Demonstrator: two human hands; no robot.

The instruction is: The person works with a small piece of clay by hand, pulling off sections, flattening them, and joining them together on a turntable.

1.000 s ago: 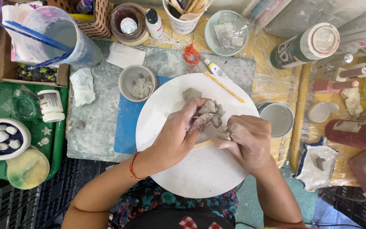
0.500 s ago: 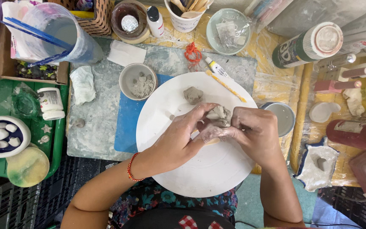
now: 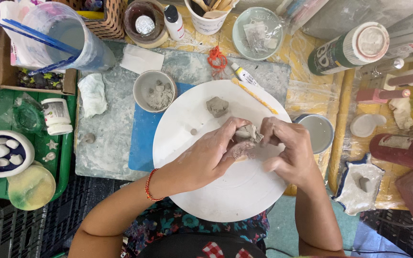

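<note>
Head view: messy table (image 3: 111, 138), white board (image 3: 225, 200) under both hands (image 3: 206, 160) (image 3: 290, 153), fingers pinching a clay lump (image 3: 247, 134); spare clay bit (image 3: 217, 106) just beyond the fingertips.

Bare arms, red bracelet (image 3: 149, 185) on left wrist, floral garment (image 3: 187, 224), clay-dusted hands.

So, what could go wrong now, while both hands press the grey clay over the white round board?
1. The clay piece is pinched between the left hand and right hand; hard pressure may tear or deform it.
2. The loose clay lump lies close by on the white round board; a hand could squash it.
3. The small bowl sits at the board's edge and could be knocked.
</note>
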